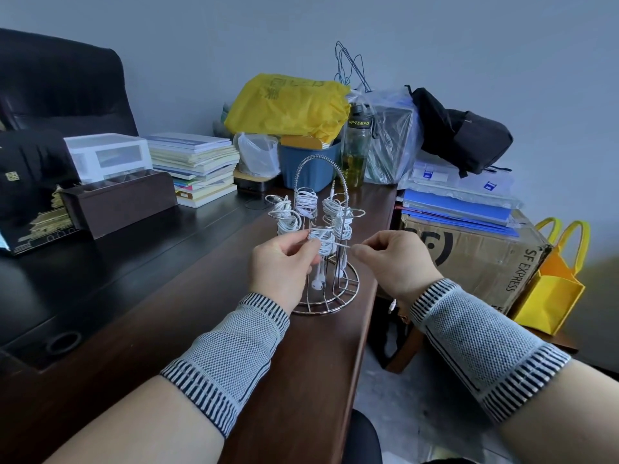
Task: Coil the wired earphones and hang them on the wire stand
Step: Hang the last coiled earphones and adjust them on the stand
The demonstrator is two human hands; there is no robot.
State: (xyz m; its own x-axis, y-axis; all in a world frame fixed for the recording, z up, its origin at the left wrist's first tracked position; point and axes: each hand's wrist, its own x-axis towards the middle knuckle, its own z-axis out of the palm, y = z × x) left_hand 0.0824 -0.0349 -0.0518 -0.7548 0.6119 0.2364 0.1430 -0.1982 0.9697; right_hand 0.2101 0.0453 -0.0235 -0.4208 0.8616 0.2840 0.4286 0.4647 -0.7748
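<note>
Head view, centre of frame: left hand (284, 262) pinches a white coiled earphone bundle (321, 241) between thumb and fingertips, holding it up just in front of the silver wire stand with hooped arms and arched handle (330, 296). Right hand (393, 259) pinches the free tail of the same white cable, pulled out taut to the right of the bundle. Likely reason: tension keeps the wraps tight while the last turn or tuck goes on. Both hands are closed on cable, neither is slack. Two white earbuds (318, 283) dangle below the left fingers, inside the stand's outline.

Stand sits on the reddish-brown wooden desk strip (301, 380), close to the desk's right edge in lower centre frame. Several other white coiled bundles (305, 199) already hang on its upper arms, so this looks like a late repeat of the cycle; the held bundle is not yet hung.

Room: open desk in front of and left of the stand, good for the left forearm. Right side is tight, since the desk drops off beside the stand base, with a brown cardboard box printed SF EXPRESS (485, 259) beyond the gap at right. Behind the stand, upper centre, a blue plastic bin (301, 165) and a clear drinking bottle with dark lid (356, 145) crowd the far side. Hanging from the near side looks easiest; whether a near arm is free I cannot tell.
</note>
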